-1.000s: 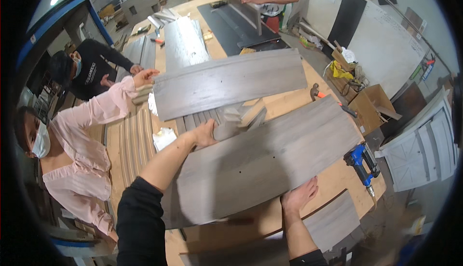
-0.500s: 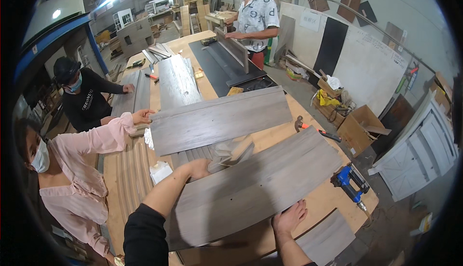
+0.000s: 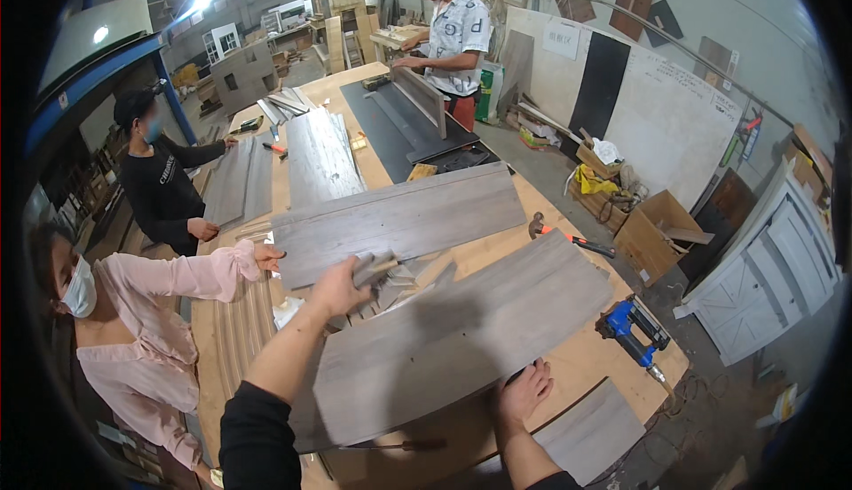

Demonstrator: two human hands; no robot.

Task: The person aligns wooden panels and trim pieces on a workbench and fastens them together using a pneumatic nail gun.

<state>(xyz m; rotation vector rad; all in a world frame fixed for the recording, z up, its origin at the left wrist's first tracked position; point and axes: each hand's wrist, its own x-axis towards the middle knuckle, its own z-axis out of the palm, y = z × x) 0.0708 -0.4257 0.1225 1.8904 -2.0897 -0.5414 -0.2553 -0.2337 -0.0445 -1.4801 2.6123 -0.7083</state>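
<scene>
A wide grey wood-grain board lies at a slant in front of me, with small dark holes in its face. My left hand is past its far left edge, closed around a small grey wooden block with a bare tan edge. Beneath and beside that hand are several loose grey wood pieces. At the board's near edge, my right hand has its fingers curled against the edge; their undersides are hidden. Farther off, a second grey board is touched at its left end by a co-worker's hand.
To the right lie a blue nail gun with a hose and a hammer. Another grey board sits near me, beside a thin dark-handled tool. Two more co-workers stand at the table's far side. A cardboard box is on the floor.
My left hand has lifted away from the board's far edge, with a small wooden block in it. My right hand's fingers have curled more. The co-worker in black has shifted a hand nearer.
</scene>
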